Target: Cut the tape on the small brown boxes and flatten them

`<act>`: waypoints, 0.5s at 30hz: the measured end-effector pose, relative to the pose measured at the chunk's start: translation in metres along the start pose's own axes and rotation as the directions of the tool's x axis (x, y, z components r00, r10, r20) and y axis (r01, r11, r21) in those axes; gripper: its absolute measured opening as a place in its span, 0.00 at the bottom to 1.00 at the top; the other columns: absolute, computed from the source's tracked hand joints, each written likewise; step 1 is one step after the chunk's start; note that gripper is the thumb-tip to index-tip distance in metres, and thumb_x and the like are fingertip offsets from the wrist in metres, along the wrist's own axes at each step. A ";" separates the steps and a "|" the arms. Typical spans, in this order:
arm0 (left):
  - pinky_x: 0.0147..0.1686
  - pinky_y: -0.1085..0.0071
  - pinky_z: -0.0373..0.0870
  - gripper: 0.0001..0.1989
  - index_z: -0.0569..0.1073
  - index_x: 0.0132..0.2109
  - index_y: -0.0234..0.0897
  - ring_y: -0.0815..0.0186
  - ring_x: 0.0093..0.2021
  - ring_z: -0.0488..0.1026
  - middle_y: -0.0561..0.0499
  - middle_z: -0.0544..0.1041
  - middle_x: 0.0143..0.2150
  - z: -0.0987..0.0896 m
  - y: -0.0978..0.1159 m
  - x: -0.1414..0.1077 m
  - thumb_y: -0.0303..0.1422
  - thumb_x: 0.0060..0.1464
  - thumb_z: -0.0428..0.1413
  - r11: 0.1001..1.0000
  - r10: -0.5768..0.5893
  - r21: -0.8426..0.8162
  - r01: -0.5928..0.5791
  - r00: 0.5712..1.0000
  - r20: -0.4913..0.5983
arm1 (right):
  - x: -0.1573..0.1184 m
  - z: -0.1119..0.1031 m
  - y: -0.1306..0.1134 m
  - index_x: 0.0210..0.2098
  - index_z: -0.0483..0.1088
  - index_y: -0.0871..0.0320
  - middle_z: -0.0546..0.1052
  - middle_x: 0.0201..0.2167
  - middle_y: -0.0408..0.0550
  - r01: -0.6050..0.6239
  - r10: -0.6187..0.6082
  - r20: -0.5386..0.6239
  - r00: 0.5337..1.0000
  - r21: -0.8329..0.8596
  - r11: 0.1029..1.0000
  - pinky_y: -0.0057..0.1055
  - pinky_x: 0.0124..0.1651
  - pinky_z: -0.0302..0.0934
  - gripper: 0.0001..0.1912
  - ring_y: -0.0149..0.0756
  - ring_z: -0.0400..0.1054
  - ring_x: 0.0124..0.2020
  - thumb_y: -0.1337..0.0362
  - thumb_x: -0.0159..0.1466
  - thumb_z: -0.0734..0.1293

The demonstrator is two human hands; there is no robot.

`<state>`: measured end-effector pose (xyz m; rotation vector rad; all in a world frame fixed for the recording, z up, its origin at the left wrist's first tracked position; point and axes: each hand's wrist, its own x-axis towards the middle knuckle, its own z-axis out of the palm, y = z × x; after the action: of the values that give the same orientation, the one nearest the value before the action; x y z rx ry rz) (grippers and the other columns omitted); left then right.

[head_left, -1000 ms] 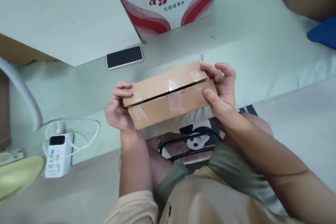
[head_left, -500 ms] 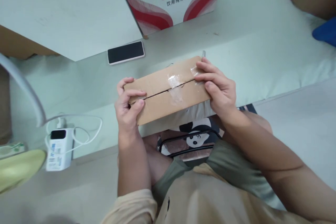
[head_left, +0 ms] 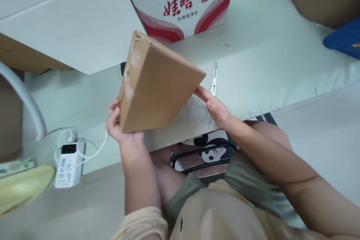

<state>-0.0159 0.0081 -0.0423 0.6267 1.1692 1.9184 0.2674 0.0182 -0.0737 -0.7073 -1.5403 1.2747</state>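
Observation:
My left hand (head_left: 116, 123) grips a tan cardboard box (head_left: 164, 86) by its lower left edge. The box is tilted up off the table, with a plain broad side towards me and a taped narrow side at the left. My right hand (head_left: 215, 107) has its fingers stretched out, their tips at the box's right edge; whether they bear any of its weight I cannot tell. Just beyond these fingers a utility knife (head_left: 214, 78) with a pale handle lies on the table. Behind the box, a phone (head_left: 123, 69) shows only one dark corner.
A white and red carton (head_left: 182, 18) stands at the back, beside a large white box (head_left: 70, 41). At the left are a white power bank (head_left: 69, 167) with a looped cable and a yellow object (head_left: 28, 187). A blue object (head_left: 343, 41) sits at the right.
The box has swung from a taped seam facing me, held by both hands, to a broad side facing me. My right hand has loosened and moved down, and the knife has come into view.

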 end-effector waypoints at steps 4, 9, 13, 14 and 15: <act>0.46 0.66 0.75 0.10 0.75 0.39 0.44 0.63 0.46 0.77 0.56 0.82 0.39 0.020 -0.003 -0.015 0.41 0.50 0.61 0.956 -0.294 0.027 0.293 0.952 0.082 | -0.002 0.016 -0.018 0.74 0.52 0.42 0.52 0.77 0.43 0.064 -0.055 0.077 0.996 -0.125 0.990 0.48 0.79 0.42 0.36 0.39 0.45 0.78 0.40 0.70 0.57; 0.32 0.75 0.74 0.17 0.76 0.44 0.42 0.65 0.40 0.79 0.50 0.83 0.43 0.037 -0.009 -0.029 0.48 0.55 0.58 0.835 -0.547 0.127 0.536 0.832 0.091 | 0.001 0.020 -0.043 0.73 0.54 0.42 0.53 0.77 0.44 0.170 -0.177 0.014 0.984 -0.347 0.922 0.55 0.80 0.34 0.33 0.45 0.43 0.79 0.45 0.71 0.60; 0.28 0.76 0.74 0.23 0.77 0.47 0.39 0.65 0.36 0.80 0.46 0.83 0.42 0.038 -0.011 -0.036 0.53 0.58 0.56 0.764 -0.636 0.233 0.602 0.764 0.109 | 0.002 0.014 -0.054 0.70 0.61 0.42 0.62 0.73 0.43 0.198 -0.233 -0.027 0.972 -0.438 0.877 0.59 0.80 0.35 0.30 0.48 0.48 0.77 0.47 0.71 0.61; 0.29 0.75 0.76 0.22 0.78 0.48 0.38 0.64 0.36 0.80 0.45 0.84 0.42 0.037 -0.011 -0.038 0.52 0.58 0.57 0.733 -0.668 0.280 0.619 0.734 0.125 | 0.002 0.012 -0.055 0.68 0.64 0.42 0.64 0.72 0.43 0.187 -0.235 -0.053 0.971 -0.451 0.873 0.59 0.79 0.37 0.29 0.49 0.49 0.77 0.47 0.70 0.61; 0.31 0.73 0.78 0.21 0.78 0.48 0.37 0.63 0.37 0.81 0.45 0.84 0.43 0.036 -0.012 -0.039 0.50 0.58 0.58 0.700 -0.700 0.329 0.634 0.700 0.142 | 0.002 0.009 -0.056 0.66 0.67 0.42 0.67 0.70 0.42 0.172 -0.236 -0.086 0.968 -0.458 0.872 0.60 0.79 0.39 0.27 0.50 0.51 0.76 0.46 0.70 0.61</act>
<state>0.0374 -0.0031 -0.0376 0.4639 1.2592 1.0294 0.2661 0.0003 -0.0193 -0.8752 -1.7587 0.6971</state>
